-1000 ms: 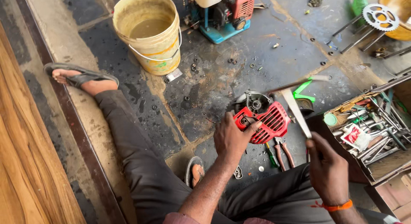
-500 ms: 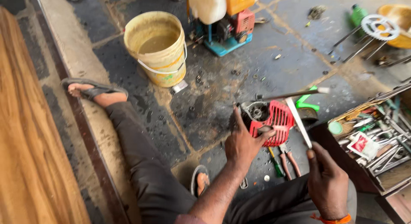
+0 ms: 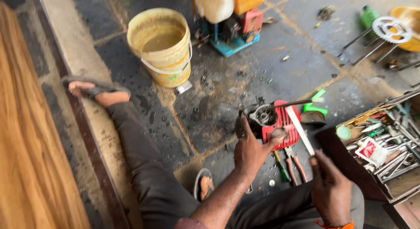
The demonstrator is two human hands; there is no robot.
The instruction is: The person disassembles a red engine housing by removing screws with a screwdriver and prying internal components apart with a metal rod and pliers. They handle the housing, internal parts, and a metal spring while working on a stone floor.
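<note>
I sit on a dark stone floor with a small red engine [image 3: 276, 122] in front of me. My left hand [image 3: 251, 149] grips the engine's near side, thumb up against its dark round housing and fingers over the red cover. My right hand [image 3: 329, 189] is closed around the lower end of a long flat pale metal tool [image 3: 300, 130], whose blade slants up across the engine's right edge. A thin rod lies across the engine's top.
Pliers with red handles [image 3: 294, 163] and a green screwdriver [image 3: 280, 165] lie below the engine. An open toolbox [image 3: 385, 143] stands at right. A yellow bucket [image 3: 161, 46], a red-and-blue machine [image 3: 234, 23], a sprocket [image 3: 391, 29] and a green part [image 3: 315, 106] lie further off.
The view has shifted down and right. My left hand has settled its hold on the red engine and my right hand has drawn the flat tool closer to it.
</note>
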